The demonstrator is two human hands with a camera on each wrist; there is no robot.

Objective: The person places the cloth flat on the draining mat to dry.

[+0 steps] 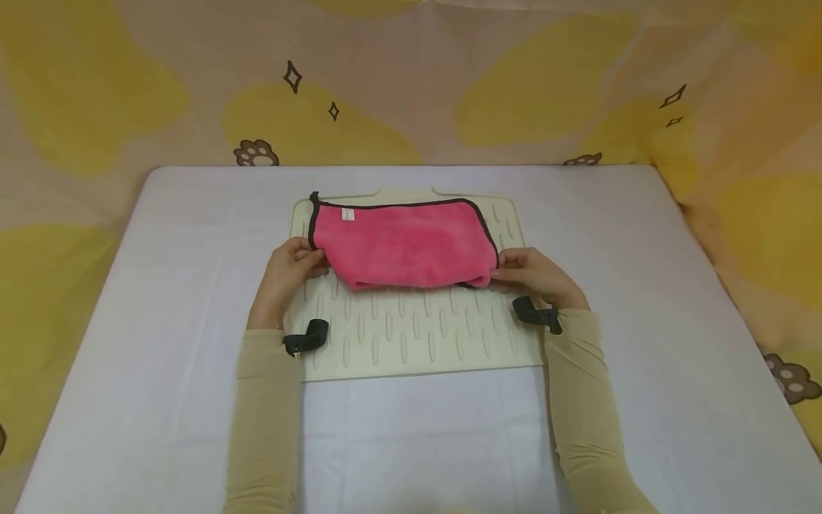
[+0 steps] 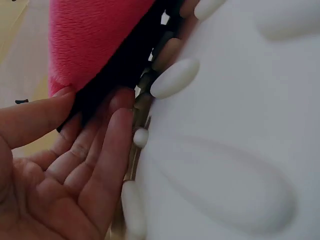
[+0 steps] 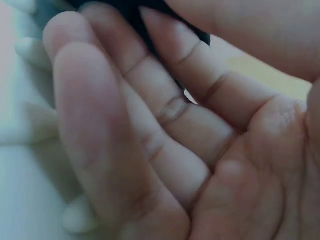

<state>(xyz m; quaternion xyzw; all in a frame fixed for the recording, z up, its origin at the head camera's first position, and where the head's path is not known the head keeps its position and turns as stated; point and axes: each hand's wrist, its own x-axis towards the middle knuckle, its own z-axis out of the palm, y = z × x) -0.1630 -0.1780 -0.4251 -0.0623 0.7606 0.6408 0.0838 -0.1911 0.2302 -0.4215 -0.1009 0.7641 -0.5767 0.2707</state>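
Over the far half of the mat (image 1: pixel 417 350), the pink cloth (image 1: pixel 404 246) was spread sideways, its near edge folded; whether its middle touched the mat could not be told. The left hand (image 1: pixel 285 275) pinched the left edge, thumb (image 2: pixel 37 120) on top and fingers (image 2: pixel 107 160) beneath; the right hand (image 1: pixel 538 275) pinched the near right corner between thumb and fingers. Black trim (image 1: pixel 411 204) ran along the far edge, a white label (image 1: pixel 348 214) sat near the far left corner, and the mat lay on the table (image 1: pixel 411 442).
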